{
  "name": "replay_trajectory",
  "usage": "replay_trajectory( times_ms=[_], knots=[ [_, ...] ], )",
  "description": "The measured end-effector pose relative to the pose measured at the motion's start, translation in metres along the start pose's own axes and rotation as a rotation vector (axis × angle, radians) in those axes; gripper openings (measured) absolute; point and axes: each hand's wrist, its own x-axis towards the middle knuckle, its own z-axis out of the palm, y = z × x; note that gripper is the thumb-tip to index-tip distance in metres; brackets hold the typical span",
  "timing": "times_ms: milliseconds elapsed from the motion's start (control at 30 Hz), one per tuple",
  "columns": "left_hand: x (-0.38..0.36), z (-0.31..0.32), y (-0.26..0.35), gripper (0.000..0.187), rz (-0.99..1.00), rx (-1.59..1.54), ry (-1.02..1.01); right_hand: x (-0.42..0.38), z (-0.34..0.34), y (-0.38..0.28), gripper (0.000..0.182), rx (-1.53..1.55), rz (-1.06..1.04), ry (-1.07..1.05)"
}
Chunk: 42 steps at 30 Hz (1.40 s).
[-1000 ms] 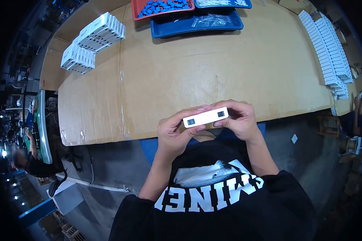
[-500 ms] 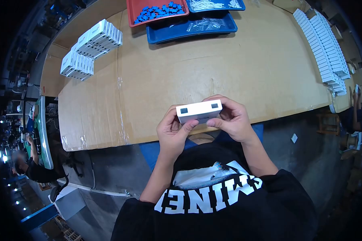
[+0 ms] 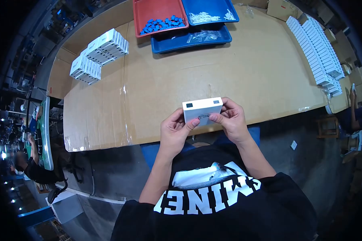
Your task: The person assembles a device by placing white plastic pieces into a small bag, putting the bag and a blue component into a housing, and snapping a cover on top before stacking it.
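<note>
A white box with two dark square openings on its upper narrow side is held between both hands, above the table's front edge. My left hand grips its left end, thumb on the face toward me. At the right end my right hand holds it the same way, fingers behind and thumb in front. Small dark print shows on the face between the thumbs.
On the cardboard-covered table stand white boxes at the left and long rows at the right. A red tray holds blue parts; blue trays hold white and clear pieces. Other people are at both sides.
The box has tilted so more of its printed face shows, and it sits slightly further right in the view. The table and trays appear lower as the view shifted.
</note>
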Motion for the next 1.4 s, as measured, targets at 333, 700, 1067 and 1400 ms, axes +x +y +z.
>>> replay_trajectory(
  times_ms=[333, 700, 1067, 1400],
  knots=[
    [-0.015, -0.013, -0.050, 0.060, -0.364, -0.463, -0.463, -0.017, 0.014, -0.013, 0.038, 0.061, 0.221, 0.039],
    [0.004, 0.035, -0.051, 0.048, 0.256, 0.289, 0.235, -0.028, 0.019, 0.004, 0.086, -0.292, -0.036, 0.163],
    [0.030, 0.082, -0.068, 0.071, 0.284, 0.679, -0.201, -0.019, -0.111, -0.013, 0.096, -0.183, -0.087, 0.366],
    [0.058, 0.075, -0.096, 0.045, 0.443, 0.953, -0.079, -0.059, -0.353, -0.131, 0.070, -0.312, -0.525, 1.105]
  ],
)
